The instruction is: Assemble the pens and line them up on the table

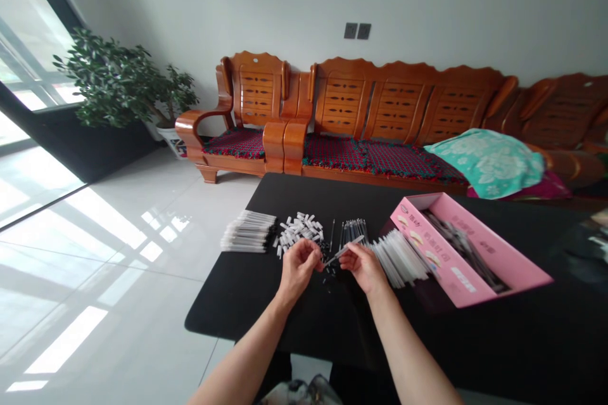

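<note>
Over the black table, my right hand (363,267) is closed around a thin, pale pen barrel (338,254) that slants down to the left. My left hand (300,269) pinches at the barrel's lower end; whatever sits between its fingertips is too small to make out. Small black pen parts (329,270) lie scattered below and between the hands. Behind my left hand is a heap of white pen caps (301,227). Dark-tipped refills (354,231) lie just beyond my right hand, and clear empty barrels (401,259) are piled to its right.
A stack of white capped pens (249,232) lies at the table's left. On the right stands a pink box (451,269) holding dark, slim items. Behind the black table (228,303) runs a wooden sofa (342,101) with a turquoise cloth (494,161). A potted plant (114,82) stands left.
</note>
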A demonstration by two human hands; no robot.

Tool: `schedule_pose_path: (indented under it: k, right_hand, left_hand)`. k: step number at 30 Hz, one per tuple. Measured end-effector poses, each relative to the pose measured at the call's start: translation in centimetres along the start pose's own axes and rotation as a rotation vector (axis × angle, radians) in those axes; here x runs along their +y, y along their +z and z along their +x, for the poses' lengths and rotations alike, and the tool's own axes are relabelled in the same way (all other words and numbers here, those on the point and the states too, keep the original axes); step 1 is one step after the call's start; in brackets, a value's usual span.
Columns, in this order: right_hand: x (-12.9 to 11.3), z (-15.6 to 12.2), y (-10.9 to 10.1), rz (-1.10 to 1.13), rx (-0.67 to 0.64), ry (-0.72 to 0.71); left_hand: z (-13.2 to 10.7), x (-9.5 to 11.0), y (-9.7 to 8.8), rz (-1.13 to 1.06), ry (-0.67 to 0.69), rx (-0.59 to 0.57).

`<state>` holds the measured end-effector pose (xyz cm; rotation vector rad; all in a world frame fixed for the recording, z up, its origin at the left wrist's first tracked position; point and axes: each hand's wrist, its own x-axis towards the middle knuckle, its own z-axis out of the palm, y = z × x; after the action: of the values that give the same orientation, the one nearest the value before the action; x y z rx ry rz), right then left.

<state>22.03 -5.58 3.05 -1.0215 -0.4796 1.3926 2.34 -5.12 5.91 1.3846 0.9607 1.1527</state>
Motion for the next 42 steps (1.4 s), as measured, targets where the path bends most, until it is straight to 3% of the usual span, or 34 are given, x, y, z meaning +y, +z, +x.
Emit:
schedule_pose_path:
  k: [3,5,8,12,18,21,25,28,34,42]
  right_hand:
    - [-1.0,0.0,-0.7,0.192,0.098,-0.114]
    - [-1.7,-0.1,-0.9,0.263,0.102,-0.136]
    - [-2.2,-0.5,-0.7,0.368,0.047,-0.105]
    - [-2.4,-1.0,-0.6,0.466,0.048,-0.085]
    - [-1.9,-1.5,-0.9,0.454,0.094,-0.037]
    - [-1.7,-1.8,-0.8,0.461,0.135,-0.007]
    - [-1.5,-2.3,0.1,0.414,0.125,0.003]
    - [-1.2,-2.7,1.1,0.349,0.075,-0.021]
    - [-0.8,-3.7,3.6,0.162,0.044,-0.124]
    - [-1.0,-4.5,4.9,0.029,0.030,-0.215]
  left_hand:
    - [0.6,-0.5,-1.0,0.024,0.025,0.104]
    - [0.8,-1.2,-1.4,0.152,-0.001,0.094]
    - [0.7,-2.5,-1.2,0.403,0.003,0.014]
    - [-0.4,-3.6,-0.1,0.658,0.123,-0.129]
    - [-1.9,-4.9,0.6,0.845,0.128,-0.286]
    - [-1.6,-4.9,0.5,0.644,0.029,-0.210]
    - [-0.3,-3.7,0.1,0.012,-0.221,-0.116]
    - [0.2,-2.2,-0.3,-0.260,-0.242,-0.123]
    - [-0.6,-0.1,-0.2,-0.356,-0.178,-0.168]
    - [-0.4,0.0,0.1,-0.462,-0.193,-0.151]
